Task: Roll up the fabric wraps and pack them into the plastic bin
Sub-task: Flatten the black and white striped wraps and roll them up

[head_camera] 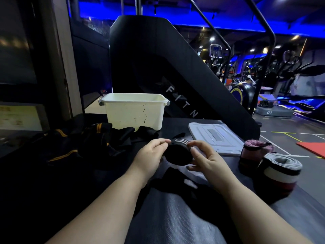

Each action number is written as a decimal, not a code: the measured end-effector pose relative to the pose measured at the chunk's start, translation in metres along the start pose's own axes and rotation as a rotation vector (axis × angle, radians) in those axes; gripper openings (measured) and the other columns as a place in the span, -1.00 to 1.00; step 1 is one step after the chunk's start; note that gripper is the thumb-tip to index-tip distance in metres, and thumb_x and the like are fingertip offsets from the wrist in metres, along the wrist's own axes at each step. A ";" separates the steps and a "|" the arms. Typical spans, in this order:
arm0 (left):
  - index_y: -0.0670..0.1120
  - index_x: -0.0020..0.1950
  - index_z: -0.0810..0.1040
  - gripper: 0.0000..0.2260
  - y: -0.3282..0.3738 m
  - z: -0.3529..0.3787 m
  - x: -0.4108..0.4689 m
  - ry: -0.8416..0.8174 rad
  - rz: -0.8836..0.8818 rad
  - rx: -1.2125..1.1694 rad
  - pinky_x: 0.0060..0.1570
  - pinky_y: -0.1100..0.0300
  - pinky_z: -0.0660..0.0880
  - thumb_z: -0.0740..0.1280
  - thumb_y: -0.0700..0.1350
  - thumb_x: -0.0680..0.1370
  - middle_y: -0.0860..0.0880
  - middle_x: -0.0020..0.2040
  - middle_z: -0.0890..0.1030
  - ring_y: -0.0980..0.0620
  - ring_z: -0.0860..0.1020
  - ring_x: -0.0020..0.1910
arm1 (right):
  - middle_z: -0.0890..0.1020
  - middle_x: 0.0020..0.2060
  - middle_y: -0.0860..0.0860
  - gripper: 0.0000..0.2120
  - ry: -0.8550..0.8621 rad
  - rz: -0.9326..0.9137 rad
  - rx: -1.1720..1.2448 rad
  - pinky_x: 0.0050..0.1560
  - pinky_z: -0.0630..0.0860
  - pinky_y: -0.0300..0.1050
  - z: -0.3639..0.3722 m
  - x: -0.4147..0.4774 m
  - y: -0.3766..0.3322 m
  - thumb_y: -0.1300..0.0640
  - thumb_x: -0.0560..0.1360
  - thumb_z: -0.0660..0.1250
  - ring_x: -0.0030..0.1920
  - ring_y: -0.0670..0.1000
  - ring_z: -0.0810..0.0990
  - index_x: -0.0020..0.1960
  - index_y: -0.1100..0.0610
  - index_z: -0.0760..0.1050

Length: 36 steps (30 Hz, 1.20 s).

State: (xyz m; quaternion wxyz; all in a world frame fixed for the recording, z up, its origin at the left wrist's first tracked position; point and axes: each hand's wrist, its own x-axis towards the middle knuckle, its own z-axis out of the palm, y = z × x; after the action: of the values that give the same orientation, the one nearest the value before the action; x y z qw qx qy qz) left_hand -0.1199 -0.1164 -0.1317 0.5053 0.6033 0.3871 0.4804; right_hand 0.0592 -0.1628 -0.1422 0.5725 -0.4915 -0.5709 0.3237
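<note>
Held a partly rolled black wrap (pixel 178 154), white-striped along its top edge, between both hands just above a dark mat (pixel 175 222). Clamped the roll's left side with the left hand (pixel 151 152), fingers curled and close together, thumb on top. Pinched its right edge with the right hand (pixel 205 159), thumb and fingertips closed on the fabric. Left the loose tail (pixel 175 175) trailing down toward the lap.

Beyond the hands and well apart from them: a cream plastic bin (pixel 135 113), upright and open-topped, its inside hidden by the near wall. Between the bin and the left hand, in the direct path: a heap of unrolled black wraps (pixel 79 143) with yellow stripes, reaching the bin's foot. Right of the bin, a pale lid (pixel 216 138), flat on the surface. Near the right forearm, two finished rolls side by side: a pink roll (pixel 255 148) and a white, black and red roll (pixel 277 171). Behind everything, a tall black stair machine (pixel 167 67).
</note>
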 end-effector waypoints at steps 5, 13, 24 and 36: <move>0.00 -0.01 0.59 -0.87 -0.007 0.002 -0.001 -0.060 0.017 0.095 0.16 0.02 0.53 0.32 0.03 0.59 0.00 -0.04 0.66 0.04 0.61 -0.02 | 0.41 0.13 -0.13 -0.73 0.076 -0.122 -0.249 0.07 0.53 -0.28 -0.002 0.001 0.002 0.34 0.46 0.43 0.13 -0.06 0.56 -0.10 -0.01 0.47; 0.16 0.33 0.31 -0.57 -0.004 0.005 -0.006 -0.151 -0.008 0.051 0.31 0.08 0.42 0.38 0.14 0.52 0.04 0.22 0.57 0.08 0.55 0.20 | 0.54 0.06 -0.05 -0.39 0.008 -0.075 -0.251 -0.07 0.53 -0.26 -0.001 -0.001 0.001 0.20 0.21 0.64 -0.06 -0.27 0.56 0.03 -0.07 0.31; 0.23 0.17 0.55 -0.62 -0.005 0.003 -0.008 -0.229 0.065 -0.007 0.39 0.02 0.38 0.38 0.26 0.39 0.13 0.23 0.58 0.17 0.50 0.28 | 0.56 0.20 -0.01 -0.29 -0.153 0.038 -0.014 0.26 0.51 0.10 -0.006 -0.001 0.004 0.01 0.13 0.49 0.15 0.14 0.59 0.26 -0.19 0.40; 0.15 0.03 0.59 -0.87 -0.003 0.004 -0.005 -0.098 0.160 -0.050 -0.08 0.19 0.50 0.39 0.09 0.51 0.04 -0.14 0.66 0.15 0.63 -0.12 | 0.63 -0.02 -0.28 -0.52 -0.166 0.001 -0.229 0.10 0.50 -0.29 -0.002 -0.006 -0.008 0.04 0.19 0.59 0.07 -0.26 0.57 0.06 -0.14 0.55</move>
State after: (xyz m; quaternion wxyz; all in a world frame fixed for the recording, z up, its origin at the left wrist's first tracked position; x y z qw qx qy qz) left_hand -0.1173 -0.1212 -0.1354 0.4984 0.6426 0.3002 0.4986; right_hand 0.0587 -0.1718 -0.1364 0.4630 -0.5255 -0.6494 0.2962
